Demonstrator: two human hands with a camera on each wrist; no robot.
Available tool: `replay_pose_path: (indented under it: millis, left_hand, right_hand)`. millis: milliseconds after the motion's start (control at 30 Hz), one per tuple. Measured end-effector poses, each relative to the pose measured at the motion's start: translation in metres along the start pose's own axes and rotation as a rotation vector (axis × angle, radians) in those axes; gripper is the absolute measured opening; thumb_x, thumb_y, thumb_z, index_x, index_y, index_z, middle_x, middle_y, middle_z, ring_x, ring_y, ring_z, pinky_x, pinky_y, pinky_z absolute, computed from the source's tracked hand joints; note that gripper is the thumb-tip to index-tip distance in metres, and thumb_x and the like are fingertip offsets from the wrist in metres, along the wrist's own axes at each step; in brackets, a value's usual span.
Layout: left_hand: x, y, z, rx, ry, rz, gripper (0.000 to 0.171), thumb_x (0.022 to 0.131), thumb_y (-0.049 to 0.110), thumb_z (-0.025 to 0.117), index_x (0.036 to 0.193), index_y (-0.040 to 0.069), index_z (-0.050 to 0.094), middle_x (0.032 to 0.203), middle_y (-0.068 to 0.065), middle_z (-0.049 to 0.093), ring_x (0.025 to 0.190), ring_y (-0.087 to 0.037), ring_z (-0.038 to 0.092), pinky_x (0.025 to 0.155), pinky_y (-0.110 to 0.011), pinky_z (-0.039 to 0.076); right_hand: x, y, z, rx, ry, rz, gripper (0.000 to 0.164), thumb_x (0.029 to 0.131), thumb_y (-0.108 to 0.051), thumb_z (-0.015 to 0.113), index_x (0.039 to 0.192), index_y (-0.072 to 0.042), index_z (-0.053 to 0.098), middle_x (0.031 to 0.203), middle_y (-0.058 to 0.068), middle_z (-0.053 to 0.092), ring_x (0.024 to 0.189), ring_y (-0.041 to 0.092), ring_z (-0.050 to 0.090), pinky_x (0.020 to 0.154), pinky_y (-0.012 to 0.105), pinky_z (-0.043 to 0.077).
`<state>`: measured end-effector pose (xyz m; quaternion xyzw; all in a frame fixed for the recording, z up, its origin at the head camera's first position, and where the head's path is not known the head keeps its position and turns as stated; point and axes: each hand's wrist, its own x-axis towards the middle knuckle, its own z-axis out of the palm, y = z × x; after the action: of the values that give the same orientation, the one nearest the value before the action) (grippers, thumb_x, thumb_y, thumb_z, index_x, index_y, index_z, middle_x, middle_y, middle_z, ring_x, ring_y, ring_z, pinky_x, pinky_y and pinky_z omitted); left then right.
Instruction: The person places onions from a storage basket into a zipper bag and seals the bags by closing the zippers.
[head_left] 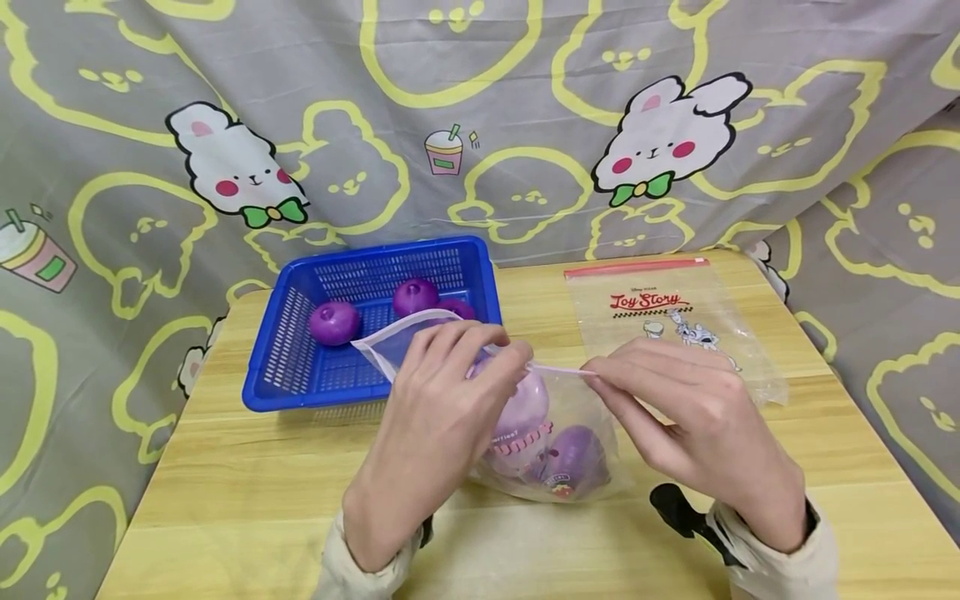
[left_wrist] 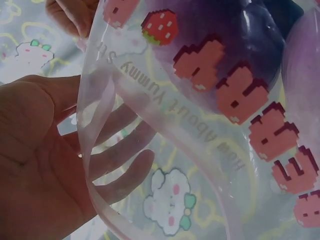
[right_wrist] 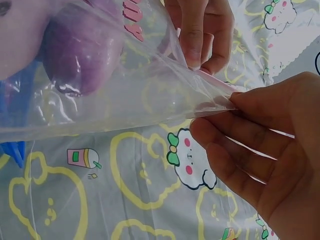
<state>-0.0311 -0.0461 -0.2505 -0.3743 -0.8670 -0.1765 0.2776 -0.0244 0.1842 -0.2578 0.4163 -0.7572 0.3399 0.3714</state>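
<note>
A clear zip bag (head_left: pixel 517 467) with pink print and a whitish rim hangs between the hands, above the wooden table. Inside it are glossy purple onions (head_left: pixel 579 458), seen through the plastic in the right wrist view too. My left hand (head_left: pixel 453 408) pinches the bag's rim near the middle of its mouth; in the left wrist view its other fingers (left_wrist: pixel 125 175) spread behind the plastic. The right hand (head_left: pixel 686 408) pinches the rim's right corner between thumb and fingertips, drawing the edge straight. Left of the left hand, the mouth gapes.
A blue basket (head_left: pixel 258 387) at the back left holds several purple onions (head_left: pixel 335 322); the bag's gaping side overlaps it. A flat Toy Story zip bag (head_left: pixel 720 300) with a red slider strip lies at the back right. A patterned curtain (head_left: pixel 517 108) surrounds the table (head_left: pixel 247 508).
</note>
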Motion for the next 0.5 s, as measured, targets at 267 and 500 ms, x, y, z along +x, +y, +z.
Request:
replay_pose_path:
  millis: [267, 500]
  left_hand:
    - [-0.0005, -0.0041, -0.0005, 0.011, -0.016, -0.014, 0.013, 0.098, 0.014, 0.063, 0.11, 0.016, 0.068, 0.111, -0.005, 0.066, 0.112, -0.024, 0.058, 0.095, -0.042, 0.045]
    - [-0.0012, -0.0081, 0.0, 0.02, -0.025, -0.031, 0.012, 0.1, 0.014, 0.06, 0.108, 0.016, 0.069, 0.109, -0.004, 0.066, 0.11, -0.025, 0.058, 0.094, -0.041, 0.046]
  right_hand:
    - [-0.0021, 0.0024, -0.0015, 0.0, 0.006, 0.007, 0.029, 0.102, -0.019, 0.057, 0.088, -0.003, 0.075, 0.079, 0.001, 0.071, 0.067, 0.014, 0.064, 0.072, 0.022, 0.052]
    - [-0.0024, 0.0051, -0.0024, -0.019, -0.004, 0.013, 0.029, 0.102, -0.02, 0.056, 0.088, -0.003, 0.075, 0.078, 0.0, 0.071, 0.066, 0.012, 0.062, 0.067, 0.023, 0.05]
